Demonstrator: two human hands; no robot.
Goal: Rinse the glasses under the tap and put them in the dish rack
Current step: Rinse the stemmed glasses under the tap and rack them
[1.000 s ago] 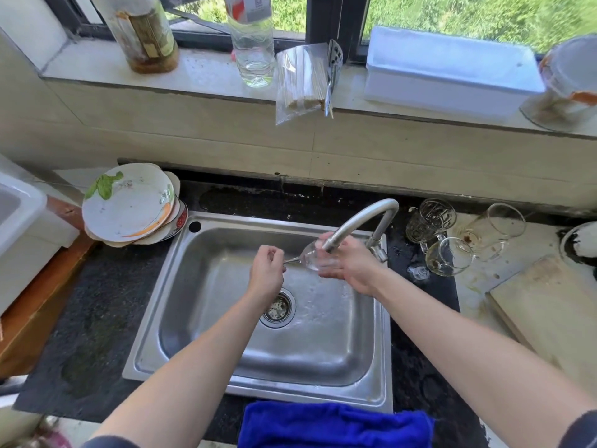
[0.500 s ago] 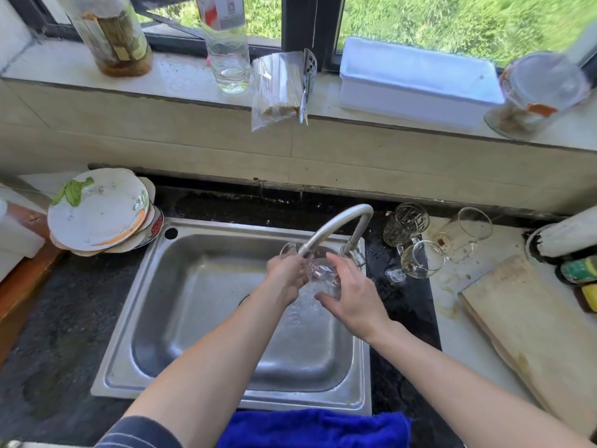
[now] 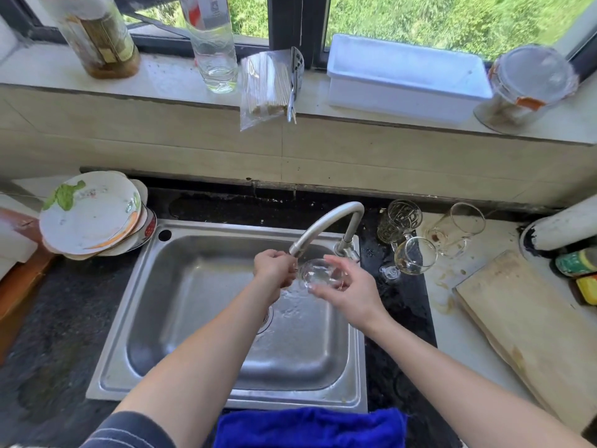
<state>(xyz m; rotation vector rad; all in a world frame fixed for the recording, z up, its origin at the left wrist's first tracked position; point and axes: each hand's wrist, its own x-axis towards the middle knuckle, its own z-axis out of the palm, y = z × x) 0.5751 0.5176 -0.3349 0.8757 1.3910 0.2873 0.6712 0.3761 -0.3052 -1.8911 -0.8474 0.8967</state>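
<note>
**One glass rinsing, three waiting**

Over the stainless steel sink [image 3: 200, 318], the right hand [image 3: 350, 294] cups the clear stemmed glass [image 3: 319, 275] under the curved metal tap [image 3: 326, 221]. The left hand [image 3: 274, 270] grips its other end. Three dirty glasses [image 3: 415, 260] wait on the counter, and no rack is in view.

One wide-angle camera, worn on the head, looks forward and steeply down from above the near edge of the surface [image 3: 48, 318]. It sits close over the sink [image 3: 181, 305], which fills the middle, and faces the window sill [image 3: 161, 72] across the top. The forearms enter from the bottom corners, the left hand [image 3: 274, 270] and right hand [image 3: 353, 294] meeting near the centre of frame
</note>
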